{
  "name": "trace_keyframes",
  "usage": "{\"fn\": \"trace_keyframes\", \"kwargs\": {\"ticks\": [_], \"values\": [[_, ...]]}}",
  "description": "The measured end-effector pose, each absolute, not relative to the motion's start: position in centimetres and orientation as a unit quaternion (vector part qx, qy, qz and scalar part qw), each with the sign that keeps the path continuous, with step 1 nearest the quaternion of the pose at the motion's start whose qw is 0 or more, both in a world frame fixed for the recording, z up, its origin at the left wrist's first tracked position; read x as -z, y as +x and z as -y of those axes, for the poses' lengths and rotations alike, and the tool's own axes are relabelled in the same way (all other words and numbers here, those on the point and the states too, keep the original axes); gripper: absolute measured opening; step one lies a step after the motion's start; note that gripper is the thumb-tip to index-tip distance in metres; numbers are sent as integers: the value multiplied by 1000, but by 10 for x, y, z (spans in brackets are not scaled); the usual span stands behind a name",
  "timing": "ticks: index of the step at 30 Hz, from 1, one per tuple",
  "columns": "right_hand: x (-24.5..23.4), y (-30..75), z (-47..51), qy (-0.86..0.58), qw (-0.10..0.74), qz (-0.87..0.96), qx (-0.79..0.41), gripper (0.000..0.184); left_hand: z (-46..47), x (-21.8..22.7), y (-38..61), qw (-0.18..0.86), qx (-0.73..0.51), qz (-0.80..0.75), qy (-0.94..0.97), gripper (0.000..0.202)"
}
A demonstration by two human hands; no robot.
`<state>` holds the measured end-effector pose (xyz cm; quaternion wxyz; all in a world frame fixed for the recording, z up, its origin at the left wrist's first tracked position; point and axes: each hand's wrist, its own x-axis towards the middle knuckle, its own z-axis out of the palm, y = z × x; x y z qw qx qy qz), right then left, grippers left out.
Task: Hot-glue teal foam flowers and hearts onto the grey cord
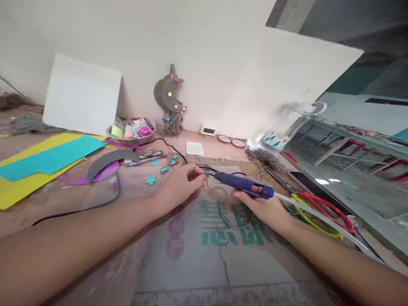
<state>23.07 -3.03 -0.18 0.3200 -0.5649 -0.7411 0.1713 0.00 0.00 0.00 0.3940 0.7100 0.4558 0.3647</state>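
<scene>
In my right hand (259, 206) is a blue hot glue gun (240, 182), a long clear glue stick (318, 214) trailing from its back end toward the lower right. Its nozzle points left, close to the fingertips of my left hand (185, 182). Those fingers are pinched together at the nozzle, on something too small to make out. Grey string (232, 226) lies loosely on the printed sheet (191, 259) below both hands. Small turquoise felt flowers (151, 180) rest left of my left hand.
Yellow felt (19, 191), turquoise felt (54, 157) and a grey curved piece (108, 161) lie left. A bowl of pompoms (132, 138) and a grey moon hanging (170, 97) stand behind. Scissors with red handles (328, 210), a phone (318, 191), yarn (266, 157) and a clear jug (280, 131) are right.
</scene>
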Motion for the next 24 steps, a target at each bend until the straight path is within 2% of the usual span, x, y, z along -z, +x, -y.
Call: {"fn": "trace_keyframes", "kwargs": {"ticks": [24], "values": [[0,230,32,-587,326,718,-180,26,-6,8,1,427,-391,-432,691,15]]}}
